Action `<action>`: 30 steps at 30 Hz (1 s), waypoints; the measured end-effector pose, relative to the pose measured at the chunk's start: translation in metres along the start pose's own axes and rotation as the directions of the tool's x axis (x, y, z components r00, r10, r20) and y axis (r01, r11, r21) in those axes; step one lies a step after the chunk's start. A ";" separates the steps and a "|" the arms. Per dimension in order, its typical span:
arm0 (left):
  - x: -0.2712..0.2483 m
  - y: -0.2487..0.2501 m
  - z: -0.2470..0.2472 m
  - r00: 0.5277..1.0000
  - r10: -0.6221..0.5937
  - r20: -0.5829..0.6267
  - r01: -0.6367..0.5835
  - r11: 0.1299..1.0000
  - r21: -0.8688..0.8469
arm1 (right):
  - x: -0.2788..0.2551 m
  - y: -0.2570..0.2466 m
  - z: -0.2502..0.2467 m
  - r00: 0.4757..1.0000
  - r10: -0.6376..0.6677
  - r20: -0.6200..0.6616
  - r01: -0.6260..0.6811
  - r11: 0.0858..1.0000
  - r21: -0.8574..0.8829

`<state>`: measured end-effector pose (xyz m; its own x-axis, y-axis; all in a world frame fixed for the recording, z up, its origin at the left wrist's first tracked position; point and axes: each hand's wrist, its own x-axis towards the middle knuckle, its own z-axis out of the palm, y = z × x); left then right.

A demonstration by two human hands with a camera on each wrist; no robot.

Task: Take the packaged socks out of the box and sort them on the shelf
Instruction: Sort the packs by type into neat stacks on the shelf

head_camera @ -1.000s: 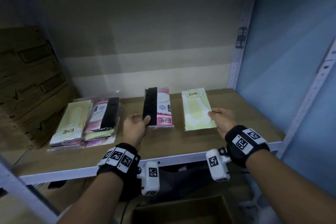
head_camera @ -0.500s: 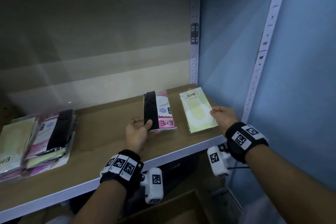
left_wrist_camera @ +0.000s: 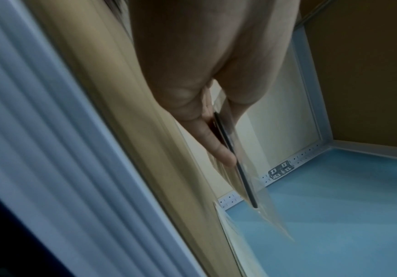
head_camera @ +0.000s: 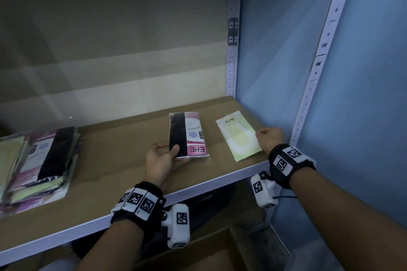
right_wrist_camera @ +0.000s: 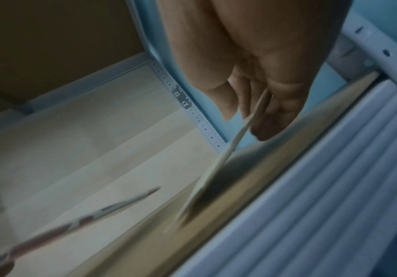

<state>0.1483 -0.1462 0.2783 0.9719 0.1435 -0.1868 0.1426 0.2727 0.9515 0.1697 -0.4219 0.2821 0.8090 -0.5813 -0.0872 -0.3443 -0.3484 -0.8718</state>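
Now gripping: left hand (head_camera: 161, 161) around near edge of flat black-and-pink sock packet (head_camera: 187, 136), right hand (head_camera: 269, 139) pinching pale yellow sock packet (head_camera: 239, 136), both just over brown cardboard-lined shelf (head_camera: 123, 149).

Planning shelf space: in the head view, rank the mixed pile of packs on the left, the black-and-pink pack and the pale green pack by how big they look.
1. Mixed pile: clearly largest, though nearer the camera and cut by the frame edge.
2 and 3. Black-and-pink pack and pale green pack: they look about alike, so no ranking.

2 sock packs (head_camera: 189, 135) on shelf (head_camera: 110, 185); stack (head_camera: 37, 165) left.
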 end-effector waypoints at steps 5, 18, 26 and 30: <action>0.003 0.004 -0.008 1.000 0.019 0.008 -0.019 1.000 -0.006 | -0.008 -0.001 0.001 0.985 -0.171 -0.006 0.165 0.957 -0.239; 0.005 -0.003 -0.016 0.999 0.040 0.027 -0.039 0.999 -0.031 | -0.023 0.011 0.012 0.878 -0.304 0.368 0.468 0.703 -0.535; 0.011 -0.002 -0.015 0.998 0.052 0.021 -0.051 0.998 -0.037 | 0.000 0.001 0.019 0.888 -0.269 0.372 0.442 0.722 -0.533; 0.013 -0.004 -0.016 0.999 0.052 0.010 -0.051 0.998 -0.046 | 0.008 -0.001 0.022 0.910 -0.238 0.338 0.389 0.771 -0.504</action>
<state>0.1576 -0.1297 0.2684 0.9798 0.1477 -0.1348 0.0840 0.3080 0.9477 0.1866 -0.4101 0.2721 0.9797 -0.1974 -0.0348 -0.1908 -0.8652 -0.4636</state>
